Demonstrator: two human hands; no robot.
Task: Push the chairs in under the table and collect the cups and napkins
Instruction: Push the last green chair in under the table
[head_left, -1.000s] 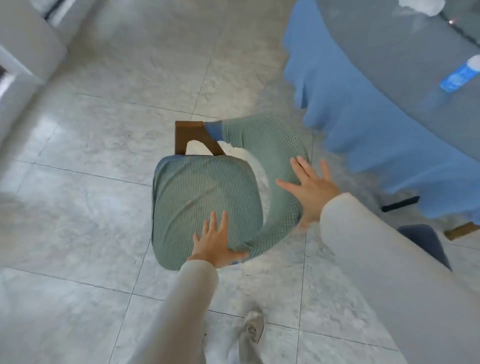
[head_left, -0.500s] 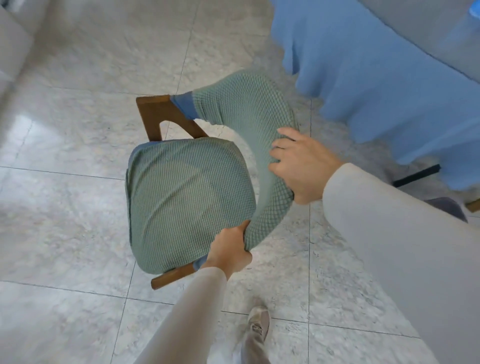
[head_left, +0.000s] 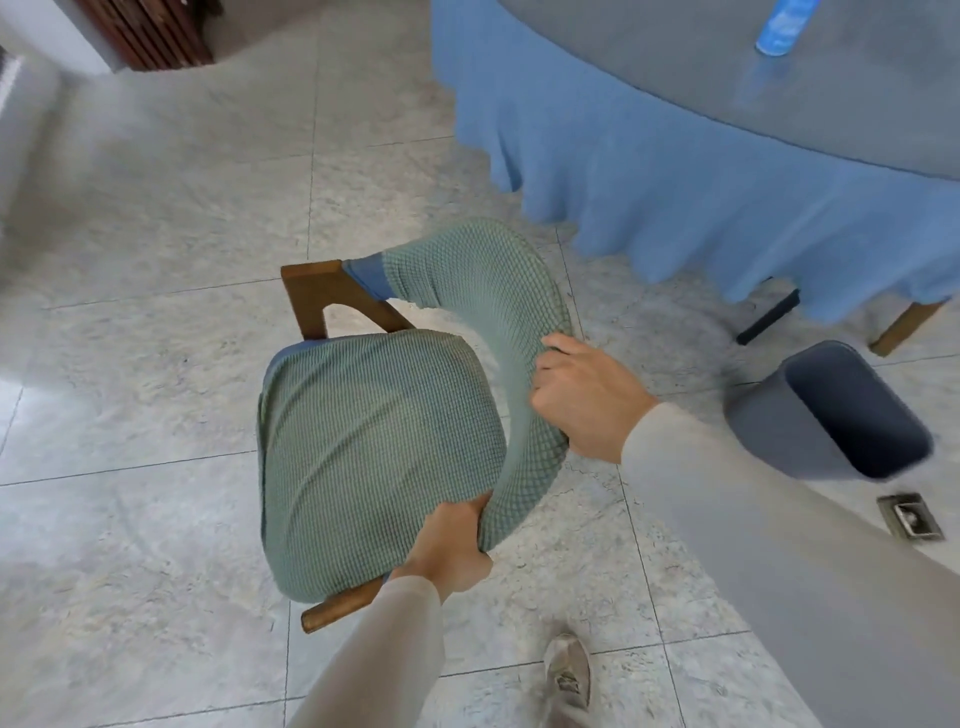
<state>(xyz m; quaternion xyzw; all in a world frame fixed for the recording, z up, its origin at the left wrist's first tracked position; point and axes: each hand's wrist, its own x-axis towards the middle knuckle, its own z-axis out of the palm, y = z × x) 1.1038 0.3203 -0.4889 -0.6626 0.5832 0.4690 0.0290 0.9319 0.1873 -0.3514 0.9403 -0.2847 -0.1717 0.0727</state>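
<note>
Left hand (head_left: 449, 545) clamped on the near end of the chair's curved backrest (head_left: 498, 332), right hand (head_left: 584, 397) wrapped over its upper middle, fingers curled into the green knit cover. 1 second ago both hands spread flat and only touching; half a second ago already closing; now a full 2-handed grip. Means the chair (head_left: 379, 447) is ready to be swung and steered, probably the start of the first push-in. Chair standing out on the tiled floor (head_left: 156, 208), seat turned away from the table, well apart from the blue skirted tablecloth (head_left: 649, 171). Newly in view compared with earlier: a grey waste bin (head_left: 831, 415) just right of the right sleeve, plus a dark wooden cabinet (head_left: 150, 31) at top left. Blue bottle (head_left: 779, 26) on the tabletop (head_left: 675, 52); no cups or napkins visible here.
</note>
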